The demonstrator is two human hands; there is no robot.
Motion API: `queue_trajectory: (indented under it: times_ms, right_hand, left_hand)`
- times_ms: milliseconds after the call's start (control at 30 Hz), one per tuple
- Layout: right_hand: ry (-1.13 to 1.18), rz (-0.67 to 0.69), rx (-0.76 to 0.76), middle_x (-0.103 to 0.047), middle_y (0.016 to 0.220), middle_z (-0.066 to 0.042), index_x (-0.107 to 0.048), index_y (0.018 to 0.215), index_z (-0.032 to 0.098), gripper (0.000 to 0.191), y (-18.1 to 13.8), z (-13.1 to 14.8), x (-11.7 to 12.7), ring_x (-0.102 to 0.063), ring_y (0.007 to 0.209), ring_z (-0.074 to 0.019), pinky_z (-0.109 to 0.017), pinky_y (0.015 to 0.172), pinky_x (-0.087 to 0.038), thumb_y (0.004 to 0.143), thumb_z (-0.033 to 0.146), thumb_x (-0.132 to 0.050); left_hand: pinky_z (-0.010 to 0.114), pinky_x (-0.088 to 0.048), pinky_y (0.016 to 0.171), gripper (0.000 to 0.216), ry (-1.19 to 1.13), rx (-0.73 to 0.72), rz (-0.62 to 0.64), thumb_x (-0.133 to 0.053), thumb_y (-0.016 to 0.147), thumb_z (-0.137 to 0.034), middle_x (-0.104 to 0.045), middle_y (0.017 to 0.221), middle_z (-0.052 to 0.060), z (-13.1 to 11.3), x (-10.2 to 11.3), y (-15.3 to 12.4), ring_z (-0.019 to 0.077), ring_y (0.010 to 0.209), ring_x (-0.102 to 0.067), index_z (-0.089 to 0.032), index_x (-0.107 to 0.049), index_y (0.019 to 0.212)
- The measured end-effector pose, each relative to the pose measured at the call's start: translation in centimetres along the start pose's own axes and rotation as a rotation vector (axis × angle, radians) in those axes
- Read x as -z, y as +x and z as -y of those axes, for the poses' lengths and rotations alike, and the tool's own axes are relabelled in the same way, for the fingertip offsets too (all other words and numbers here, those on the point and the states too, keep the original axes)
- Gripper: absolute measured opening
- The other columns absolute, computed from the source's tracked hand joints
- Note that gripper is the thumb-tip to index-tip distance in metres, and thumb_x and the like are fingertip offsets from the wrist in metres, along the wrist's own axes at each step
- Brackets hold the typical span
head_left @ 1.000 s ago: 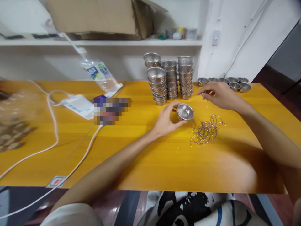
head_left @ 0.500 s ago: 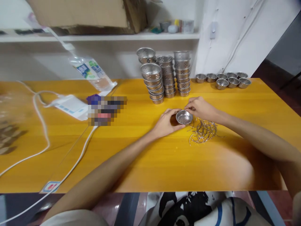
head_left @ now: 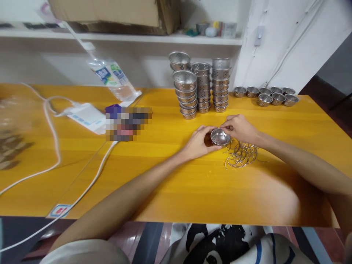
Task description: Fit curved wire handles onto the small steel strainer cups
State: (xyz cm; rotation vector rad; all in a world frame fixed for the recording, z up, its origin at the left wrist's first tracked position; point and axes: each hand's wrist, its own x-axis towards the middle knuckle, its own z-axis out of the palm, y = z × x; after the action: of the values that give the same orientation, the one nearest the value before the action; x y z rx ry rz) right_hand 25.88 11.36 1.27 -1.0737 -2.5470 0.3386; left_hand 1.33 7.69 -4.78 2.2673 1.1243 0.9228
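Note:
My left hand [head_left: 200, 142] curls around a small perforated metal strainer cup [head_left: 220, 137], its thumb and fingers on the cup's outer side. The cup's open mouth faces up toward me, with holes showing in its bottom. At the cup's upper right rim, the fingers of my right hand [head_left: 238, 127] are pinched together. Whatever lies between those fingertips is too small to make out. Just below my right hand, a loose heap of thin curved metal wires [head_left: 243, 156] rests on the yellow table [head_left: 176, 194].
Tall stacks of perforated cups [head_left: 202, 86] stand behind my hands. Several single cups [head_left: 265, 99] sit at the back right by the wall. Leftward are a plastic bottle [head_left: 114, 79], a white power strip [head_left: 88, 117] and a white cable [head_left: 96, 176]. A cardboard box [head_left: 115, 14] occupies the shelf.
The view has shifted slightly, moving most things rightward in the picture. My right fingertips now overlap the cup's rim a little more. My left hand keeps its hold on the cup.

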Motion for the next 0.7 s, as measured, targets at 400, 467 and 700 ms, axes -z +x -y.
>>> queue_trajectory:
  times_ms: [400,467,700]
  right_hand:
    - [0.544,-0.084,-0.237,-0.078,0.078,-0.004,-0.081,0.094,0.017,0.021,0.2,-0.3,-1.5,-0.058,0.059,-0.0123,-0.029,0.063,-0.046,0.094,0.037,-0.077]
    - [0.714,0.036,-0.239,-0.081,0.083,-0.006,-0.083,0.093,0.017,0.032,0.3,-0.6,-0.9,-0.05,0.053,-0.0098,-0.028,0.055,-0.041,0.096,0.049,-0.077]
    - [0.89,0.206,-0.117,-0.087,0.115,-0.006,-0.085,0.125,0.023,0.047,0.5,-1.0,-0.1,-0.059,0.065,-0.009,-0.024,0.054,-0.041,0.091,0.056,-0.089]
  left_hand:
    - [0.054,-0.055,0.112,0.045,0.02,-0.108,0.051,-0.085,0.087,-0.04,-0.072,0.125,0.012,-0.6,0.2,0.4,0.0335,0.121,-0.069,-0.022,-0.068,0.125]
    - [0.053,-0.055,0.109,0.038,0.022,-0.081,0.052,-0.083,0.087,-0.04,-0.072,0.12,0.011,-0.5,0.3,0.5,0.0327,0.117,-0.068,-0.021,-0.068,0.117]
    - [0.049,-0.055,0.1,0.032,-0.064,-0.01,0.078,-0.078,0.088,-0.044,-0.066,0.11,0.008,-0.2,1.0,0.9,0.0306,0.107,-0.066,-0.022,-0.062,0.106]
